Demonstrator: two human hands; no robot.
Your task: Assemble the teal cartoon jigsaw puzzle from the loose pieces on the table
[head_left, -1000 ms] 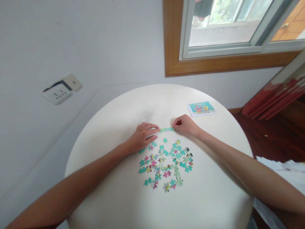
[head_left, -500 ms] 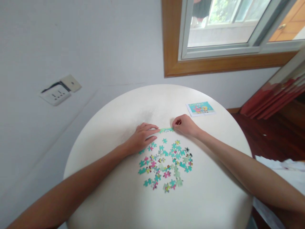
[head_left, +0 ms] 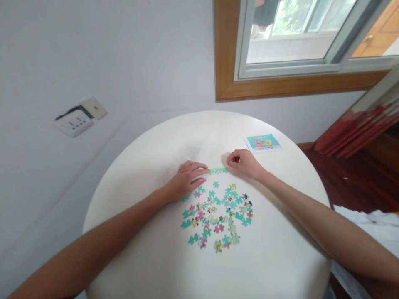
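Observation:
A short joined strip of jigsaw puzzle pieces (head_left: 218, 170), teal with some yellow and white, lies across the middle of the table. My left hand (head_left: 189, 178) rests with fingers spread, its fingertips on the strip's left end. At the right end, my right hand (head_left: 245, 162) has thumb and forefinger curled together close by the strip; anything between the fingertips is hidden. Nearer me lie many loose puzzle pieces (head_left: 218, 228) in teal, pink, yellow and pale green, some overlapping. A few sit partly under my left hand.
The round white table (head_left: 149, 257) stands against the wall. A picture card (head_left: 263, 142) with two cartoon figures lies at its far right. Beyond are a wall socket (head_left: 74, 122), a wood-framed window (head_left: 227, 89), a red curtain (head_left: 349, 133) and white sheets (head_left: 370, 232) at right.
My right fingertips have shifted slightly right, exposing a little more of the strip's right end. My left hand stays in place, and the loose pieces lie as before.

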